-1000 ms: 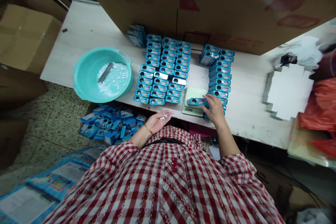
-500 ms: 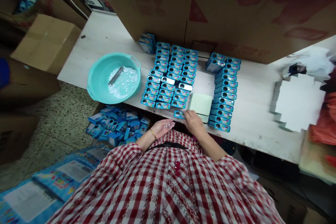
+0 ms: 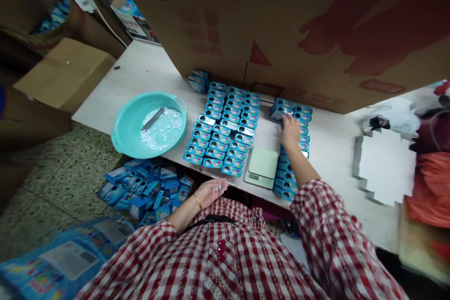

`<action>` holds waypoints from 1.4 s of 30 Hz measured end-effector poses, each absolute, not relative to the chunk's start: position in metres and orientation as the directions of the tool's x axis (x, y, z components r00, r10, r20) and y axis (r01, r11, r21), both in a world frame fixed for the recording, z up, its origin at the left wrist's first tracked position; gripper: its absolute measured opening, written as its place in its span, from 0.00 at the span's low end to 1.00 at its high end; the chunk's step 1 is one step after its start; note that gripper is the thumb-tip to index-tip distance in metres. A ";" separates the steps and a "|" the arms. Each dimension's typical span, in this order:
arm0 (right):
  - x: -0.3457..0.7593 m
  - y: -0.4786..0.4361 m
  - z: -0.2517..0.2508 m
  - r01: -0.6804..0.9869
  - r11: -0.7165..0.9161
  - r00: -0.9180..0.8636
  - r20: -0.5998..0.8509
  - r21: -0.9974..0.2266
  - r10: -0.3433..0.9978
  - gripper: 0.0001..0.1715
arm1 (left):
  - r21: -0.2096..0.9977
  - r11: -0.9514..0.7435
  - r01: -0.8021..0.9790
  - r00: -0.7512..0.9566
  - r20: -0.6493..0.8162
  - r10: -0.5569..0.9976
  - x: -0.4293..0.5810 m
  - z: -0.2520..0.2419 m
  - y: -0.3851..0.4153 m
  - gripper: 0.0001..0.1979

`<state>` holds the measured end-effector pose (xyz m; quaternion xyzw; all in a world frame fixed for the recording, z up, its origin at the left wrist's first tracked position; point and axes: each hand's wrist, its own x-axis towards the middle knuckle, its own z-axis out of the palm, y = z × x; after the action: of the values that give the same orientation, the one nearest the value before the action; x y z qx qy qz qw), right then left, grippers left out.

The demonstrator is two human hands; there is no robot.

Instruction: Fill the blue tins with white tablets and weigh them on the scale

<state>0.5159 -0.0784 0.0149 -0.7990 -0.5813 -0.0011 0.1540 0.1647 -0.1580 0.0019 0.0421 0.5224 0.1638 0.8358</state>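
My left hand is cupped palm up at the table's front edge. A few small white tablets lie in it. My right hand reaches over the right-hand column of small blue boxes, its fingers apart near the boxes at the back. Whether the fingertips touch a box I cannot tell. Left of a pale green kitchen scale, several blue boxes with round dark windows lie in three columns. A turquoise basin holds many white tablets and a grey metal strip.
A big cardboard carton stands along the back of the white table. Below the front edge sits a heap of blue boxes. White cards and an orange-red bag are at the right. A brown carton stands left.
My right hand has left the blue box it held near the front edge and moved back and right. A blue box now lies at the front of the third column. The camera view has shifted.
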 end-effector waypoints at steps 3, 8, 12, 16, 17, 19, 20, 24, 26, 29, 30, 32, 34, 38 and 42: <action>0.563 -0.030 0.011 0.914 -0.383 0.395 0.083 -0.130 0.915 0.37 | 0.257 0.925 -0.279 0.333 -0.878 0.344 0.150 0.007 -0.162 0.11; 0.586 0.009 -0.003 0.953 -0.303 0.300 -0.103 -0.012 0.948 0.45 | 0.273 0.899 -0.342 0.218 -0.908 0.359 0.130 0.007 -0.170 0.11; 0.573 0.006 -0.007 0.959 -0.281 0.283 -0.068 0.041 0.957 0.42 | 0.269 0.902 -0.337 0.221 -0.909 0.353 0.129 0.004 -0.172 0.13; 0.545 -0.026 -0.006 0.990 -0.132 0.134 -0.060 0.044 0.989 0.40 | 0.250 0.910 -0.332 0.279 -0.895 0.348 0.141 0.006 -0.166 0.12; 0.538 -0.037 -0.007 0.995 -0.089 0.091 -0.066 0.035 0.994 0.39 | 0.250 0.912 -0.326 0.290 -0.891 0.348 0.144 0.007 -0.163 0.11; 0.525 -0.059 -0.009 1.000 -0.030 0.029 -0.072 -0.007 0.997 0.39 | 0.257 0.917 -0.306 0.306 -0.885 0.350 0.150 0.008 -0.160 0.11; 0.520 -0.069 -0.011 0.999 -0.008 0.006 -0.067 -0.035 0.998 0.39 | 0.260 0.920 -0.294 0.313 -0.883 0.350 0.153 0.009 -0.158 0.10; 0.511 -0.101 -0.014 0.990 -0.054 0.054 -0.004 -0.130 0.999 0.40 | 0.266 0.928 -0.260 0.356 -0.867 0.348 0.158 0.007 -0.157 0.10; 0.510 -0.112 -0.014 0.971 -0.159 0.165 0.021 -0.178 0.986 0.37 | 0.267 0.931 -0.247 0.367 -0.864 0.345 0.158 0.006 -0.159 0.10; 0.507 -0.123 -0.018 0.929 -0.271 0.284 0.019 -0.253 0.959 0.25 | 0.263 0.936 -0.232 0.370 -0.866 0.335 0.157 0.005 -0.163 0.11; 0.506 -0.125 -0.020 0.921 -0.282 0.298 0.019 -0.270 0.955 0.22 | 0.263 0.937 -0.229 0.370 -0.867 0.333 0.157 0.005 -0.164 0.11; 0.503 -0.125 -0.024 0.915 -0.277 0.299 0.031 -0.292 0.954 0.20 | 0.262 0.939 -0.223 0.368 -0.869 0.330 0.156 0.006 -0.166 0.12; 0.502 -0.123 -0.025 0.920 -0.244 0.272 0.049 -0.308 0.961 0.19 | 0.263 0.939 -0.223 0.363 -0.871 0.331 0.155 0.007 -0.167 0.12; 0.500 -0.129 -0.010 0.931 -0.174 0.217 0.102 -0.320 0.971 0.18 | 0.274 0.932 -0.236 0.364 -0.864 0.347 0.154 0.008 -0.168 0.12; 0.491 -0.160 0.013 0.947 -0.092 0.136 0.127 -0.306 0.982 0.20 | 0.277 0.929 -0.244 0.374 -0.857 0.354 0.157 0.009 -0.166 0.11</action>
<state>0.4913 -0.1605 0.0132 -0.7368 -0.6548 0.0551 0.1590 0.1571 -0.1661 0.0093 0.0518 0.5295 0.1806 0.8273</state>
